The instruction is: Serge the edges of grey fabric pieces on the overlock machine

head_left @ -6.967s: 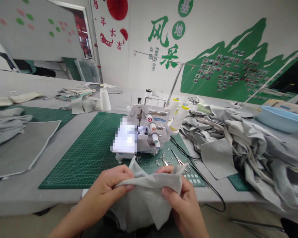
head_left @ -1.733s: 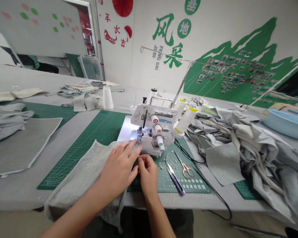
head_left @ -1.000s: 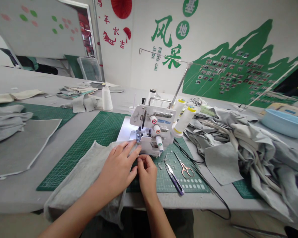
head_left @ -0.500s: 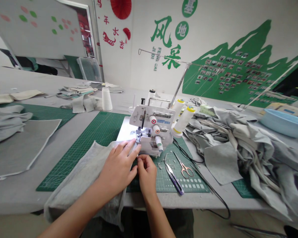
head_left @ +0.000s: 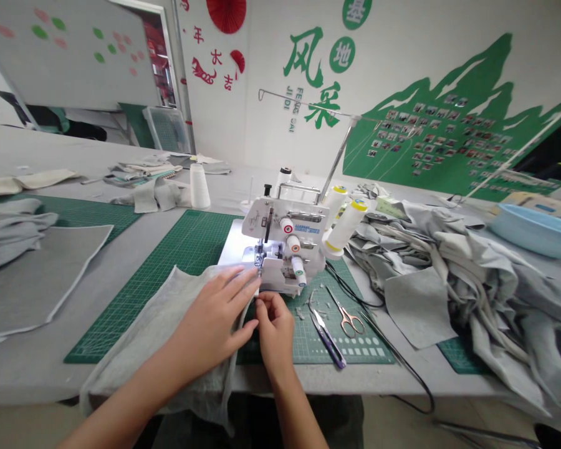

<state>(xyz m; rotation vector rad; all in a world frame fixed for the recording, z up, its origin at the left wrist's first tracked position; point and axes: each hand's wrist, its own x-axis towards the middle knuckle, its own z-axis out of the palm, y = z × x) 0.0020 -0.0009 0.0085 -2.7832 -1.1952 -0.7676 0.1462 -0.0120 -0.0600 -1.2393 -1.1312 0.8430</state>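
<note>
- Left hand (head_left: 214,315): lies flat, fingers spread, on the grey cloth (head_left: 159,330) at lower centre; fingertips reach the foot of the serger (head_left: 283,249). Nothing is gripped; the palm presses the cloth down.
- Right hand (head_left: 273,327): just right of the left hand, thumb and forefinger pinched narrowly on the cloth edge in front of the serger.
- Cloth: one piece, spread over the green mat (head_left: 182,255), from the serger's needle area down to lower left, where it hangs over the table (head_left: 37,368) edge.
- Serger: one white machine at centre frame, lamp lit, with two yellow-capped cones (head_left: 343,224) at its right side.
- One further white cone (head_left: 199,186) stands apart, upper left of the serger.
- Cutting tools: two, lying on the mat right of the right hand — purple snips (head_left: 327,333) and one pair of scissors (head_left: 346,315), near each other, not touching.
- Fabric heap (head_left: 472,274): one large grey pile fills the right of the frame.
- One blue basin (head_left: 528,227) at far right, behind the heap.
- Flat grey panel (head_left: 32,280): one, at left edge.
</note>
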